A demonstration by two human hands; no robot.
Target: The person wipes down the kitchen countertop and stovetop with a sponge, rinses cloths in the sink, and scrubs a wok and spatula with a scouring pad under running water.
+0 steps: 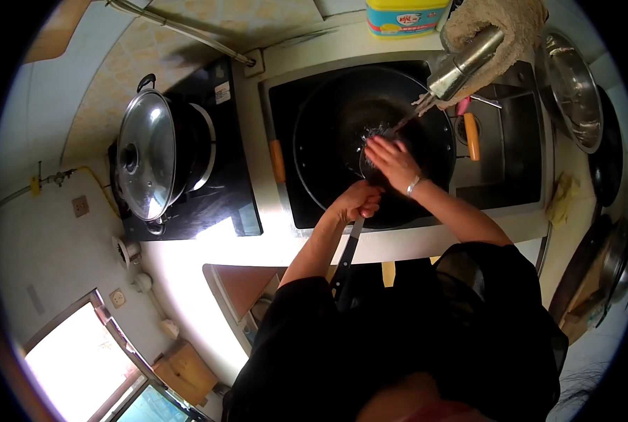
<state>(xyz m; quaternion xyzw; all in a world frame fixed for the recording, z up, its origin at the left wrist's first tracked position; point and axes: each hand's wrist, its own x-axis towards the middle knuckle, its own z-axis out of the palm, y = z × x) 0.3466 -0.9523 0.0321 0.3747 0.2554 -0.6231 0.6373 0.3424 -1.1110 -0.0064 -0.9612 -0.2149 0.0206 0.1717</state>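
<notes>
My left hand (357, 202) is closed round the shaft of a long-handled metal cooking utensil (349, 246), whose black riveted handle points down toward my body. The utensil's rounded head is partly hidden by my right hand (396, 165). That hand lies over the head with its fingers stretched out. Whether anything is under the fingers, I cannot make out. Both hands are over a large dark wok (328, 133) set in the sink. From the cloth-wrapped faucet (466, 65), water runs down and splashes beside my right fingertips.
A lidded pot (147, 155) stands on the black stovetop (236, 190) at left. One wooden wok handle (472, 137) sticks out at right over the sink basin (518, 155). A yellow-blue container (405, 19) is behind. Metal bowls (574, 91) and a yellow cloth (560, 200) are at right.
</notes>
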